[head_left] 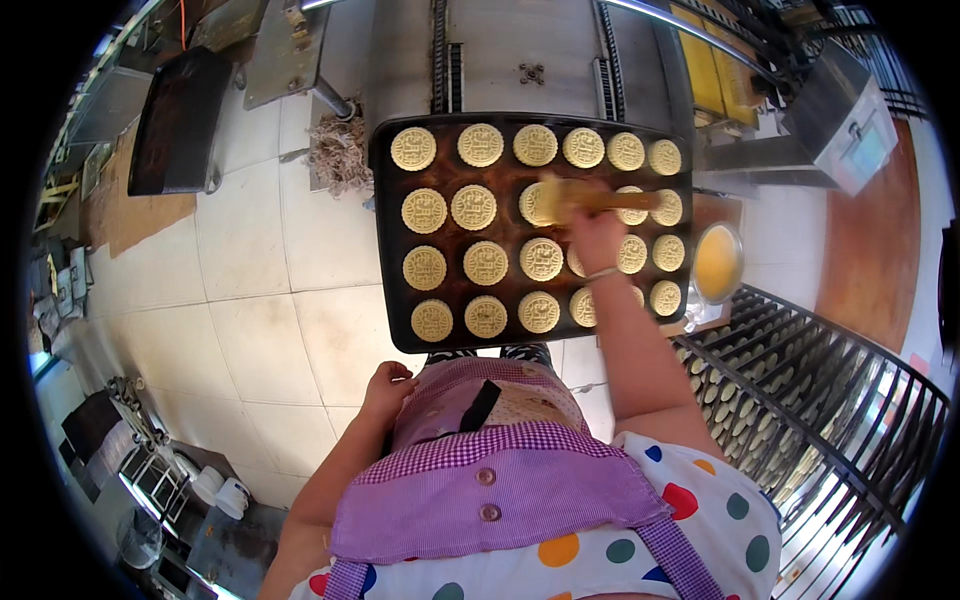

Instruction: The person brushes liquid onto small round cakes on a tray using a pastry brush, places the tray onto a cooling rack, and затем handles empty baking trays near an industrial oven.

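Observation:
A dark baking tray (455, 345) lies in front of me with rows of round, pale, pattern-stamped mooncakes (485, 261) on it. My right hand (597, 240) reaches over the tray's right half, closed around a pastry brush (562, 200) with a brown handle. Motion blurs the brush; its bristles lie over a mooncake in the second row from the far side. Some cakes are partly hidden under my hand and forearm. My left hand (388, 388) hangs by my apron, just off the tray's near left edge, its fingers curled with nothing visible in them.
Right of the tray stands a bowl of yellow-orange liquid (718, 262). Near right, a black rack (800, 380) carries many more pale cakes. A metal conveyor machine (530, 60) extends beyond the tray. A mop head (340, 152) and another dark tray (178, 122) are at the left.

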